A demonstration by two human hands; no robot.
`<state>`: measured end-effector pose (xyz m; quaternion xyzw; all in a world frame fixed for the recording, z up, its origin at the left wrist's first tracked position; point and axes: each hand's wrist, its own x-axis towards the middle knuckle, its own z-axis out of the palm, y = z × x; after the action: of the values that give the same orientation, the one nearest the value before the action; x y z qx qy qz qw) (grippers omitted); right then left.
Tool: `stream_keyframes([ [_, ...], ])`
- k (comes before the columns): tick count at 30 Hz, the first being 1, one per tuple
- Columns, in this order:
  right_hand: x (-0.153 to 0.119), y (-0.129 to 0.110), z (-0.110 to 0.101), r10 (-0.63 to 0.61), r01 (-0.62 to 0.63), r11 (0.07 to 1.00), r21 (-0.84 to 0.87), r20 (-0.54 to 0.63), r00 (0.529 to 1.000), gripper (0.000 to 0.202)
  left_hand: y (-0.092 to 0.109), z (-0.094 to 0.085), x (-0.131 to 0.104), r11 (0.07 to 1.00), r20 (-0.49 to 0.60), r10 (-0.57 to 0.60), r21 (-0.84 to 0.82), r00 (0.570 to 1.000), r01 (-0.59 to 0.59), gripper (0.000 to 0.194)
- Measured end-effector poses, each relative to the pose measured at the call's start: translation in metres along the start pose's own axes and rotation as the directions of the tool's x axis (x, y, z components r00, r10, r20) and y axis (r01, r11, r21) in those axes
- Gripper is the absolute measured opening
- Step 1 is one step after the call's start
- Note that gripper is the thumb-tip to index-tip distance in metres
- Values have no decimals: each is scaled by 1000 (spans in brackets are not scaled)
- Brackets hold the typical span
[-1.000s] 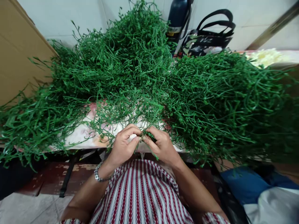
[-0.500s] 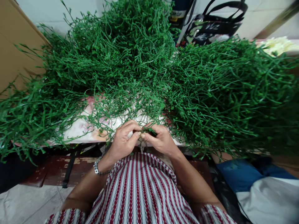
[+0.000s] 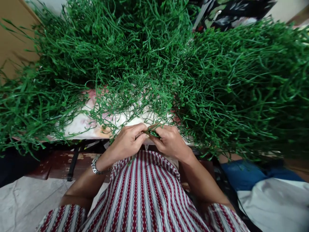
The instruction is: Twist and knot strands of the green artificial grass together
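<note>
Thin green stems with small knobbed tips, which look like artificial plant pieces, lie in a large tangled heap (image 3: 229,87) across the table. At the table's near edge my left hand (image 3: 130,138) and my right hand (image 3: 169,140) meet, fingertips almost touching. Both are closed in a pinch on a small green stem (image 3: 152,131). Most of that stem is hidden by the fingers. Looser stems (image 3: 135,100) are spread on the flowered cloth (image 3: 79,127) just beyond my hands.
A dark floral bag (image 3: 224,16) stands behind the heap. At the left rises a tan board (image 3: 16,32). Below the table edge is a worn reddish-brown bench (image 3: 60,164). Blue cloth (image 3: 243,174) and pale grey cloth (image 3: 272,199) are at the lower right.
The camera has tipped down slightly, so the heap and bag sit higher in view. My hands stay together, with the right hand's fingers curled a little more over the stem.
</note>
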<state>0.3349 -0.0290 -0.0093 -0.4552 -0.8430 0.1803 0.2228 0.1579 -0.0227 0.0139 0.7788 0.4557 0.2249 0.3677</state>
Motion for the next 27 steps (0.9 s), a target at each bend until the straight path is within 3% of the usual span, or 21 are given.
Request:
stream_keyframes([
  [3,-1,1,-1,-24,32,986,-161,49,999,18,-1,-1,-2,994,44,37,99,998,-41,15],
  [5,0,3,-3,-89,102,987,-123,111,990,18,-3,-4,-2,998,133,27,57,991,-34,19],
  [7,1,5,-4,-201,193,979,62,196,960,20,-6,-8,-2,997,283,8,-79,959,15,23],
  [10,4,9,-4,-386,269,872,410,237,892,19,-11,-13,-1,930,452,-4,-325,892,169,25],
  [12,5,11,-3,-407,244,787,567,178,896,14,-13,-16,0,850,418,-33,-467,908,246,20],
  [14,6,12,-4,-301,179,746,642,85,950,13,-16,-17,0,765,315,-89,-585,945,267,15],
  [16,5,14,-5,-135,122,755,644,-30,990,14,-18,-16,-1,700,222,-144,-666,964,258,16],
  [19,3,14,-7,-18,105,797,594,-150,988,16,-20,-11,-3,626,154,-185,-743,971,237,19],
  [21,2,10,-4,-5,94,777,622,-143,990,15,-20,-6,-5,595,148,-193,-768,970,236,18],
  [23,2,3,1,42,9,724,690,-58,997,14,-18,-2,-5,598,141,-196,-767,970,233,18],
  [27,3,-8,18,164,-177,554,814,102,981,18,-17,1,-4,709,64,-197,-680,978,187,16],
])
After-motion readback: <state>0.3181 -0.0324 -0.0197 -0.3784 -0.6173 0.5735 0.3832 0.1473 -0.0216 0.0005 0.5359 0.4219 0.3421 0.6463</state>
